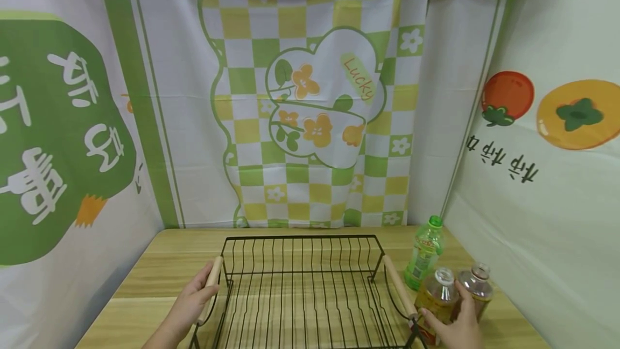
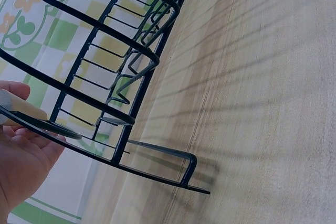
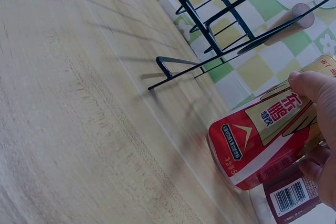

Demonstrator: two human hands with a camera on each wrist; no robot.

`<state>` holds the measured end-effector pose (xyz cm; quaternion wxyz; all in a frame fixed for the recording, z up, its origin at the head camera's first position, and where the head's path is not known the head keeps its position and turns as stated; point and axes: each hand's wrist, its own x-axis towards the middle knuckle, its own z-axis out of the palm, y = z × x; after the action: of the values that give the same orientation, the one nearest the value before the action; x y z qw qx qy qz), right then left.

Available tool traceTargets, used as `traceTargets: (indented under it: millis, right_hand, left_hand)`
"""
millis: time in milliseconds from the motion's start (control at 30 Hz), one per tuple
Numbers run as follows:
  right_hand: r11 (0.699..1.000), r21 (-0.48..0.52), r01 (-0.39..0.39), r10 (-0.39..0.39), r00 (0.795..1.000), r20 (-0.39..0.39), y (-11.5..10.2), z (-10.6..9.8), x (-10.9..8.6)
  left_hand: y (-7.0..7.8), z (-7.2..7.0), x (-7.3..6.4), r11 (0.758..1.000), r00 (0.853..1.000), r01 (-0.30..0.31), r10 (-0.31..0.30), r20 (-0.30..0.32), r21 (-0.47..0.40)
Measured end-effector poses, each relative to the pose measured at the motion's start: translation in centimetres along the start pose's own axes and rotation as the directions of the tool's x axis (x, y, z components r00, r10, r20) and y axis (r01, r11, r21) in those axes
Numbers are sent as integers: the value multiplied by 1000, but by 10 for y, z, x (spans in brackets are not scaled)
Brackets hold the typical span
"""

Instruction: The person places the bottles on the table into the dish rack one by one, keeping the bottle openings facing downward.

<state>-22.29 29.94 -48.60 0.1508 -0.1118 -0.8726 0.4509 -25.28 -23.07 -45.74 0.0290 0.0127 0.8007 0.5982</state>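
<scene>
Checked cloth [image 1: 315,106], fruit print [image 1: 571,117], wooden tabletop [image 1: 145,273]

Light is soft and even, the rack [image 2: 122,142] casting faint striped shadows across the table [image 2: 262,108].

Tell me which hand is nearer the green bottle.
Right. The right hand is just in front of the green bottle; the left hand is across the rack, at a handle.

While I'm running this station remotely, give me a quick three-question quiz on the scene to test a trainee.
1. Which part of the wire rack does the left hand grip?
2. True or false: the right hand also grips the rack.
3. Fill in: the farthest-back bottle is ___ in colour.

Key:
1. Its left wooden handle.
2. False; it holds the gold-and-red bottle.
3. Green.
</scene>
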Motion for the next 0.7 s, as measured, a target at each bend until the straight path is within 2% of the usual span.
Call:
traceTargets:
  millis: [267,367,533,700]
  right_hand:
    - [996,53,-65,63,997,43,-7,-1,1]
    - [997,39,-71,69,996,65,-13,-4,3]
    - [997,36,-61,56,992,113,-24,-11,7]
    - [999,42,1,-5,994,106,-35,-15,11]
  left_hand:
    - [0,0,-1,1000,1000,-11,11,2,1]
    - [0,0,-1,1000,1000,-7,7,2,1]
    - [0,0,0,1000,1000,6,-6,4,-7]
    - [1,1,-1,1000,1000,10,-10,-1,-20]
